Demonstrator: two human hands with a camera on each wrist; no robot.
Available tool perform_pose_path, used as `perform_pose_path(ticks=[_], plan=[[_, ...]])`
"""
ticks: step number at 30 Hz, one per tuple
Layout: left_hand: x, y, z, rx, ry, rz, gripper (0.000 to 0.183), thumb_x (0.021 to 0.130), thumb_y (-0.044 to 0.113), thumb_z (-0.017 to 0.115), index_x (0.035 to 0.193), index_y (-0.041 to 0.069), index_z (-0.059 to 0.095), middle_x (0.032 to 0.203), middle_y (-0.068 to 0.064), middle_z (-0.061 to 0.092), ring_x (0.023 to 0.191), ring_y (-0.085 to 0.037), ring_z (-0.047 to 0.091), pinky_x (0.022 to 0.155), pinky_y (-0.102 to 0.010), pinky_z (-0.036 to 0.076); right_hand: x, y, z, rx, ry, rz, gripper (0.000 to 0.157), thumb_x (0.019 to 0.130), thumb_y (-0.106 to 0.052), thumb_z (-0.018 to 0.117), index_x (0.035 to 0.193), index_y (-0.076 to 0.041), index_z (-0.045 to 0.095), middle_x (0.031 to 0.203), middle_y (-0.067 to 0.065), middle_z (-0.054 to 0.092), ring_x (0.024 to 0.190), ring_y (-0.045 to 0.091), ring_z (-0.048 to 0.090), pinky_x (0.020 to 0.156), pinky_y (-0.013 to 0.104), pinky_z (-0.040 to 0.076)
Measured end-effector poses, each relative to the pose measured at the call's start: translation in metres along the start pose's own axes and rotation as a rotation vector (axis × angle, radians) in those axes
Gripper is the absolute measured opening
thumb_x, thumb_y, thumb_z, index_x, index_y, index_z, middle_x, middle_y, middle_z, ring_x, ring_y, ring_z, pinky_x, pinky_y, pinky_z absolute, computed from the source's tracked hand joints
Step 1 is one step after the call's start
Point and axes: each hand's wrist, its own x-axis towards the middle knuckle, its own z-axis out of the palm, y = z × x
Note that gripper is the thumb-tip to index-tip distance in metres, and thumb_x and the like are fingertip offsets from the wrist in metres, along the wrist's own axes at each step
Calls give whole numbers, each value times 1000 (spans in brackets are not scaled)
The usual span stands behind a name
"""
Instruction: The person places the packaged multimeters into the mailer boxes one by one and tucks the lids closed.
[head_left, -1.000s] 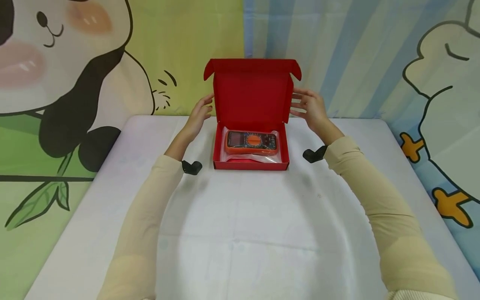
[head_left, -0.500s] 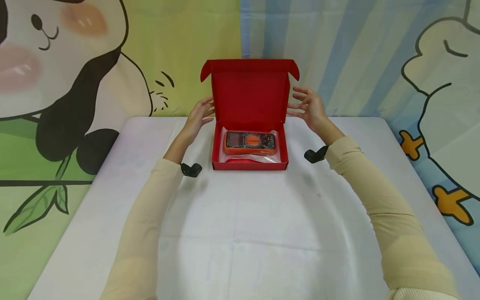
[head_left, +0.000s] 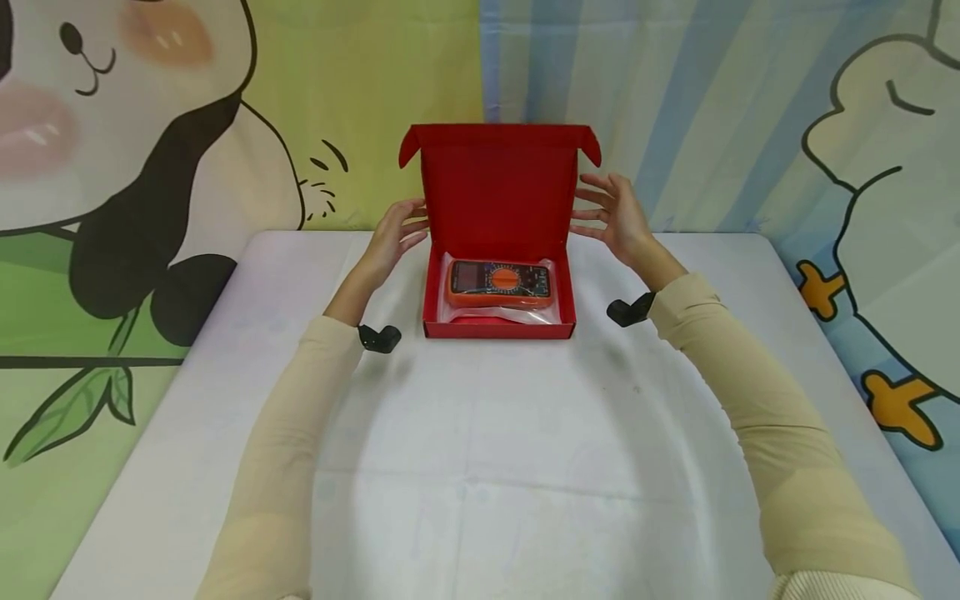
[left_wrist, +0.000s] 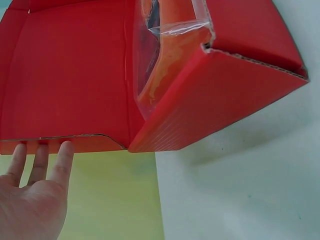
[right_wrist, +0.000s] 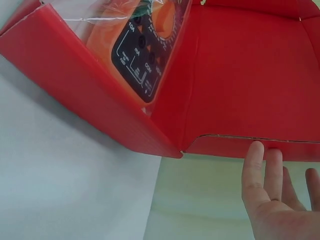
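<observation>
A red cardboard box [head_left: 500, 331] stands at the far side of the table, its lid [head_left: 497, 192] raised and facing me. Inside lies an orange and black multimeter [head_left: 472, 297] in a clear plastic bag [head_left: 553, 313]. My left hand [head_left: 387, 242] is at the lid's left side, and in the left wrist view its fingertips [left_wrist: 65, 147] touch the lid's side flap [left_wrist: 95, 143]. On the opposite side, my right hand [head_left: 625, 223] has its fingers extended. Two of its fingertips [right_wrist: 256, 147] meet the right side flap [right_wrist: 220, 145] in the right wrist view.
A white cloth covers the table [head_left: 480, 450]. Behind it hangs a printed backdrop [head_left: 375, 108] with cartoon animals, close to the table's far edge. Black wrist devices [head_left: 380, 339] sit at both sleeve cuffs.
The lid has tipped slightly forward, its top edge now a little lower in the head view. My right fingers have shifted and come back against the lid's side. The multimeter stays in the box.
</observation>
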Motion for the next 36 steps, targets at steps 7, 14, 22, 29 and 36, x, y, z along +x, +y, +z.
perform_pose_path(ticks=[7, 14, 22, 29, 36], plan=[[-1, -1, 2, 13, 40, -20, 59, 104, 40, 25, 153, 8, 19, 136, -23, 38, 134, -44, 36, 114, -46, 32, -3, -1, -2, -47, -64, -7, 58, 100, -55, 30, 149, -26, 40, 151, 6, 41, 122, 30, 49, 102, 45, 46], [-1, -2, 4, -5, 81, -26, 59, 103, 46, 18, 156, 22, 16, 116, -8, 49, 123, -39, 47, 110, -50, 36, -5, 2, -5, -121, -104, -49, 64, 98, -60, 31, 149, -23, 40, 148, 8, 42, 115, 30, 52, 93, 42, 53], [-3, -7, 0, 16, 82, -30, 59, 103, 52, 15, 155, 26, 25, 118, -4, 42, 108, -35, 52, 107, -55, 39, -7, 5, -6, -189, -164, 9, 79, 95, -68, 26, 148, -10, 37, 141, 9, 44, 97, 27, 55, 105, 59, 38], [-9, -7, -2, 47, 45, -25, 68, 100, 56, 15, 152, 15, 31, 132, -11, 40, 115, -37, 47, 109, -54, 37, -11, 9, -6, -153, -164, 4, 68, 98, -61, 32, 143, -12, 43, 138, 7, 46, 91, 23, 57, 100, 52, 47], [-16, -2, -4, 16, 31, -18, 71, 98, 59, 25, 150, 12, 34, 134, -13, 41, 124, -42, 42, 109, -53, 37, -25, 14, -5, -51, -118, -153, 40, 103, -37, 45, 133, -12, 56, 133, 9, 52, 106, 27, 57, 82, 34, 58]])
